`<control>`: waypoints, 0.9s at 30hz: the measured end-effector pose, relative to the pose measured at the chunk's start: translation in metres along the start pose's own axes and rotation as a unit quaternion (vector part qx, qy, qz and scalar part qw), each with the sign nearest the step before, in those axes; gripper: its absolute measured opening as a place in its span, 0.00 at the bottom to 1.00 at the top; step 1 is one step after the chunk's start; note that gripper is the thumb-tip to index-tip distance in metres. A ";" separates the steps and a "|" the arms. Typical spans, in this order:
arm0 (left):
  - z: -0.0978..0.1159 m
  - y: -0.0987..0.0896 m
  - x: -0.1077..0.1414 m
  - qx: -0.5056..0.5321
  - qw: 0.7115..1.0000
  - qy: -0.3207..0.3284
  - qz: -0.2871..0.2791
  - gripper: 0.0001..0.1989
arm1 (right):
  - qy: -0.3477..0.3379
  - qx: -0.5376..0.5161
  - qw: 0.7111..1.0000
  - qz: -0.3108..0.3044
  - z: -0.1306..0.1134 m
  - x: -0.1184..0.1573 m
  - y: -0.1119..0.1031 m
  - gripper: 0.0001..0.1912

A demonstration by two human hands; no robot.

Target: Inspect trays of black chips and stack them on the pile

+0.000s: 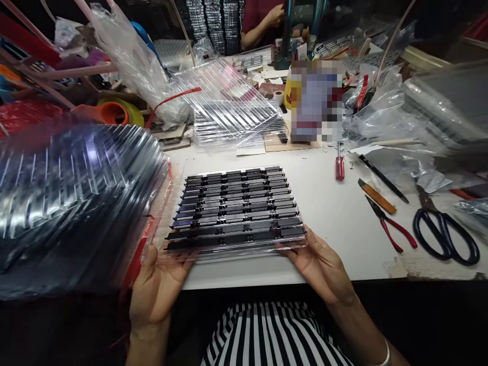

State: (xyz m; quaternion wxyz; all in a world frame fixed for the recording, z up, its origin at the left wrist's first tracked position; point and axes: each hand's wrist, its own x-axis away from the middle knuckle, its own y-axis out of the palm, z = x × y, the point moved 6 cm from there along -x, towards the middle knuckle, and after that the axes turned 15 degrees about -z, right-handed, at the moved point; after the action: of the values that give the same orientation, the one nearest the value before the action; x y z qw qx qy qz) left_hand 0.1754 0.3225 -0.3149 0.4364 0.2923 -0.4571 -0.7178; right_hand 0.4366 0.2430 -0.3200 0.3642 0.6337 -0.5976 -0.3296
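A clear plastic tray [236, 249] with rows of long black comb-like parts [234, 206] lies level over the front of the white table. My left hand [160, 284] holds its near left corner, the thumb up along the side and the fingers underneath. At the near right corner my right hand [322, 264] grips the rim, its fingertips under the edge. To the left, beside my left hand, a big stack of clear ribbed trays [76, 193] with dark contents stands blurred.
Clear ribbed trays [229, 101] lie behind. On the right are a red screwdriver [339, 168], a cutter [377, 195], red-handled pliers [392, 223] and blue-handled scissors [444, 229]. Plastic bags [396, 122] crowd the back right. Another person's arm [263, 30] shows across the table.
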 end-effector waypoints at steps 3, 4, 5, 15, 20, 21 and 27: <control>0.001 -0.003 0.001 -0.016 1.000 -0.006 0.014 0.23 | -0.006 -0.011 1.000 -0.005 0.000 -0.001 0.000 0.18; 0.001 -0.003 0.001 -0.020 1.000 -0.006 0.017 0.23 | -0.008 -0.013 1.000 -0.006 0.001 -0.001 0.000 0.18; 0.002 -0.004 0.002 -0.023 1.000 -0.006 0.020 0.23 | -0.008 -0.015 1.000 -0.007 0.001 -0.001 0.000 0.18; 0.000 -0.003 0.002 -0.011 1.000 0.005 0.012 0.23 | -0.005 -0.022 1.000 -0.007 0.000 -0.002 0.002 0.19; -0.003 0.001 0.001 0.000 1.000 -0.030 -0.003 0.23 | 0.006 -0.049 0.999 0.015 -0.002 0.001 0.005 0.21; -0.002 0.002 0.001 0.000 0.999 -0.032 -0.006 0.23 | 0.016 -0.059 0.998 0.019 -0.001 0.005 0.005 0.21; 0.001 0.000 0.001 -0.027 0.999 -0.033 0.008 0.22 | 0.096 -0.052 0.992 0.062 0.006 0.046 0.004 0.30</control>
State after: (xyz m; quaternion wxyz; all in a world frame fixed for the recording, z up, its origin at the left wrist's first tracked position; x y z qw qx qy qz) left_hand 0.1745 0.3217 -0.3147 0.4344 0.2535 -0.4540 -0.7355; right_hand 0.4325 0.1962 -0.3191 0.4717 0.6045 -0.5800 -0.2751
